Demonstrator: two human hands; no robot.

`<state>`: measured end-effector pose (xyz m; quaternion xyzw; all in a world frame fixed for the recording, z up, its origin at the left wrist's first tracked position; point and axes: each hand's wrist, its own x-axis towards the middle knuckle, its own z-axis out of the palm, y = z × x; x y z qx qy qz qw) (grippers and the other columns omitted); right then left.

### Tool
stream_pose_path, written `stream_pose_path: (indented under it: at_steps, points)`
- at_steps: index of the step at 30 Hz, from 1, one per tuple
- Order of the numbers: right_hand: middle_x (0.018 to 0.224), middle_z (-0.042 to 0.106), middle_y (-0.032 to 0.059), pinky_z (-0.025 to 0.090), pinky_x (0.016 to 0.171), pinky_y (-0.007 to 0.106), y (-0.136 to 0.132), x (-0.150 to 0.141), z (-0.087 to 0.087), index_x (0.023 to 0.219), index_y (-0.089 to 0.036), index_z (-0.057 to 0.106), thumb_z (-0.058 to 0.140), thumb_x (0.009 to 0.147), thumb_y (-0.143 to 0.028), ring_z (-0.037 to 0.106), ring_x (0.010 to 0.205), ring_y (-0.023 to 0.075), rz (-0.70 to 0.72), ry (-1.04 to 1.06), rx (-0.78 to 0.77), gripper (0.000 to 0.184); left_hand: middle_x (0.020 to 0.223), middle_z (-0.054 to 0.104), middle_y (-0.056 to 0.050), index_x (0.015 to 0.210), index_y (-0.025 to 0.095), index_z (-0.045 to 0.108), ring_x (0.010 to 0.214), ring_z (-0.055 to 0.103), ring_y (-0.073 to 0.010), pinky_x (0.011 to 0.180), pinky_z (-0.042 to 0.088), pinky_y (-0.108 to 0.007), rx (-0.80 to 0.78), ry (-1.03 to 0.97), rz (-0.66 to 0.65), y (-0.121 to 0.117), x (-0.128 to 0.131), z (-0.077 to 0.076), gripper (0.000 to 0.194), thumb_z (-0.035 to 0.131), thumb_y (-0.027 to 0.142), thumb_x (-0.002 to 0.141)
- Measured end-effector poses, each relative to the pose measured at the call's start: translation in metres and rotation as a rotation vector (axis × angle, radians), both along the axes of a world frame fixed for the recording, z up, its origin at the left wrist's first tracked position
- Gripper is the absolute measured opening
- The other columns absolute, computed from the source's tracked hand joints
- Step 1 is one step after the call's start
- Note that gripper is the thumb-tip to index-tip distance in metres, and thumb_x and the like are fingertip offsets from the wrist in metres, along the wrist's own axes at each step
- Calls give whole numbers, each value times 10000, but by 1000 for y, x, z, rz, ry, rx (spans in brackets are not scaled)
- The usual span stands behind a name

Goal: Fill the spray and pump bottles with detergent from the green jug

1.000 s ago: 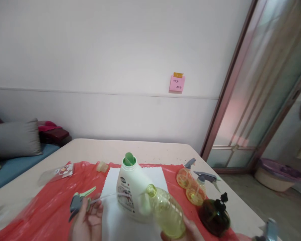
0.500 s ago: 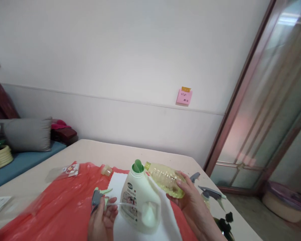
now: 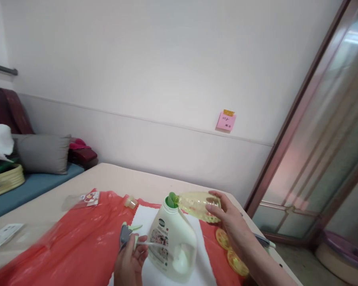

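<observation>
A white jug with a green spout stands on a white sheet over a red plastic cover. My right hand grips a clear yellow bottle lying on its side in the air, its mouth at the jug's green spout. My left hand is closed on a grey and green spray trigger head, whose thin tube runs right in front of the jug.
Two yellow spray bottles sit on the cover by my right forearm. A small yellow cap and a packet lie at the cover's far edge. A bench with a grey cushion is at the left, a glass door at the right.
My right hand lifted the yellow bottle from low at the near right, tipped it sideways and brought its mouth to the jug's spout. The view swung left and down.
</observation>
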<state>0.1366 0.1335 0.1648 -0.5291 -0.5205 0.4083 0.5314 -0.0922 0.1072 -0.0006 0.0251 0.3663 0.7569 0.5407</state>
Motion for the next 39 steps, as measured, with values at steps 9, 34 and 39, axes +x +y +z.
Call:
stream_pose_path:
  at_steps: [9,34,39]
  points:
    - [1182,618,80,479,713,375,13,-10,31,1184,-284,575,726,681,-500,620,949,270,23,-332,50,567,694,736,-49,899,160,577,478,652,-129,471,535,-210,-20,-54,-4,-1,-1,8,197,694,177,742]
    - [1095,606,41,391,895,389,29,-39,77,1232,-287,536,691,652,-516,559,1025,261,-58,-660,188,642,738,730,-70,960,148,577,513,630,-118,495,511,-214,-40,-70,10,-4,1,14,343,758,287,703]
    - [1109,609,40,391,909,392,26,-39,76,1236,-290,540,684,644,-536,560,1035,263,-66,-666,193,657,731,725,-57,983,169,576,518,622,-111,509,511,-207,-27,-76,22,-5,1,14,346,752,290,711]
